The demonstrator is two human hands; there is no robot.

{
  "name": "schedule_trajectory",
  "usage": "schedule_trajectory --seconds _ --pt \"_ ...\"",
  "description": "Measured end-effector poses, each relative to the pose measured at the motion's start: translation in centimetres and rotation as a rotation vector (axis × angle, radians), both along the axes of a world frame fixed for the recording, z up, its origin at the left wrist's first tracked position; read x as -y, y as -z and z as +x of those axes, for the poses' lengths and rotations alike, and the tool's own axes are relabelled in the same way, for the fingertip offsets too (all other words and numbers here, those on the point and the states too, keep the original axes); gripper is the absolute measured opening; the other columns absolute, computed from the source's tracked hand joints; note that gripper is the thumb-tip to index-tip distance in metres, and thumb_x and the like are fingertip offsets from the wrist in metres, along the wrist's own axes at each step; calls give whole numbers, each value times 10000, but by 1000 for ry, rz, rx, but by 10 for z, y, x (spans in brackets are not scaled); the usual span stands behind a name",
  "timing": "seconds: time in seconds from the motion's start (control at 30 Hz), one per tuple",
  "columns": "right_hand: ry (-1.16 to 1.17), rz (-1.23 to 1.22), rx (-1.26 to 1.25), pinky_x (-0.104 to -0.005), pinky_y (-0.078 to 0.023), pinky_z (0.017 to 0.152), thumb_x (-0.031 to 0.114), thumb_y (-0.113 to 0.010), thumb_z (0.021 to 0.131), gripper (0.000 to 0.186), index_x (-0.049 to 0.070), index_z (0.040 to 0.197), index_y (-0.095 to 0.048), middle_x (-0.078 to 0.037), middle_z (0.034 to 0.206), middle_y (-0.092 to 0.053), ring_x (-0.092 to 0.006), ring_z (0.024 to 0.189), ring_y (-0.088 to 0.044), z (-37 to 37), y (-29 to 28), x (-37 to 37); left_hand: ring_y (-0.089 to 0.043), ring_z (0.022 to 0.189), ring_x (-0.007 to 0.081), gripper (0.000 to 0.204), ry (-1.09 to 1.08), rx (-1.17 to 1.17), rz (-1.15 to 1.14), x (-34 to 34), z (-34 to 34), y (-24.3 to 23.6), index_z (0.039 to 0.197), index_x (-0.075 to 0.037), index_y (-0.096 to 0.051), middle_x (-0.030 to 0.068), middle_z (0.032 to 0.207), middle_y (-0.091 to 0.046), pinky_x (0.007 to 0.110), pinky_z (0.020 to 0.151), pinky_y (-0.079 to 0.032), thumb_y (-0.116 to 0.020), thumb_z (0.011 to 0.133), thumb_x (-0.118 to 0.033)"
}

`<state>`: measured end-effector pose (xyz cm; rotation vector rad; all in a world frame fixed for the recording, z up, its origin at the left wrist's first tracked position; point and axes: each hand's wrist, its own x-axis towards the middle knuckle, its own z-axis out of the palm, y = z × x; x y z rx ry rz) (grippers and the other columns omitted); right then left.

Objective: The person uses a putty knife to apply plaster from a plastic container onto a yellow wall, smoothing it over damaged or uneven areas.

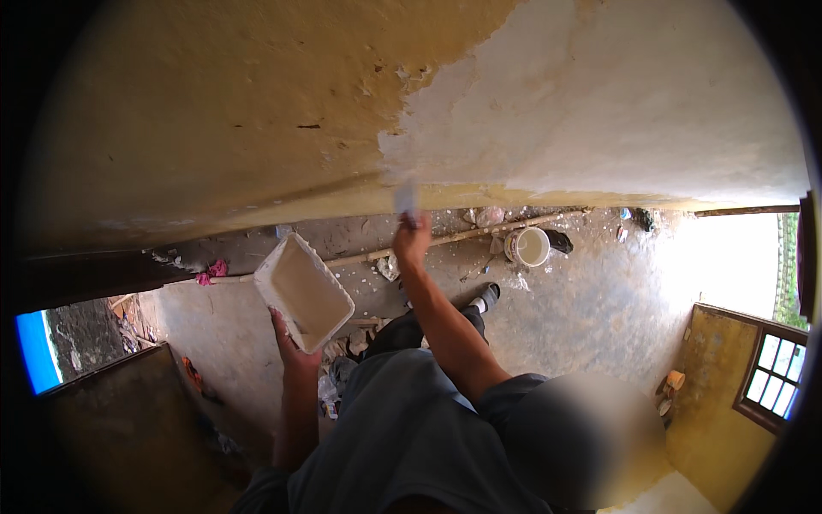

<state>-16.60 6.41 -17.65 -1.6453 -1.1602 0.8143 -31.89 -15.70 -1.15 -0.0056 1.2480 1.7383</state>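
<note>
My left hand [293, 341] grips a rectangular white plastic tray [304, 287] with pale, creamy material inside. My right hand [411, 242] is closed on the handle of a tool [406, 197], whose pale head is blurred and held close to the wall [514, 103]. That wall has a white coating on the right part and flaking yellow paint on the left, with a ragged border between them just above the tool.
A white bucket [531, 248] and a long pole [351, 259] lie along the wall's base among debris. My sandalled foot [486, 297] rests on the concrete floor [582, 317]. A bright doorway [736, 253] and barred window [775, 373] are at right, another opening [86, 338] at left.
</note>
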Motion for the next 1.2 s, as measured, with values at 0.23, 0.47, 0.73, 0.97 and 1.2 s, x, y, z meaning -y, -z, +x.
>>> schedule_trajectory --seconds 0.23,0.47,0.73,0.97,1.2 --pt "197 100 79 -474 -435 665 195 -523 941 255 -46 1020 -498 -228 757 -529 -399 698 -550 35 -70 -55 -431 1302 249 579 -31 117 41 -15 7 -14 1450 -166 -352 45 1420 -445 450 1094 -332 -466 968 -467" --pt "-108 -173 -1053 -336 -453 543 25 -526 870 23 41 866 -511 -62 686 -528 -170 611 -525 -3 -210 9 -465 1271 256 560 -93 143 28 -16 9 -16 1435 -154 -371 54 1398 -471 457 1078 -355 -449 979 -470" --pt "-121 -156 -1383 -344 -489 590 -13 -545 810 94 34 746 -493 -68 641 -456 -198 620 -517 -3 -373 -78 -463 1277 284 592 2 122 150 -26 10 -14 1443 -112 -342 89 1398 -470 473 1059 -387 -480 978 -451" --pt "-100 -299 -1226 -345 -505 613 98 -531 859 61 63 809 -531 -44 720 -519 -162 595 -510 30 -227 -21 -495 1240 249 526 5 248 157 -38 21 -9 1410 -110 -393 61 1331 -530 438 1040 -409 -453 994 -426" --pt "-335 170 -1205 -339 -481 621 0 -511 856 77 67 817 -516 -31 696 -486 -137 637 -497 -12 -369 -28 -492 1250 283 560 11 237 145 -37 22 -7 1423 -86 -364 108 1376 -489 454 1035 -419 -470 989 -424"
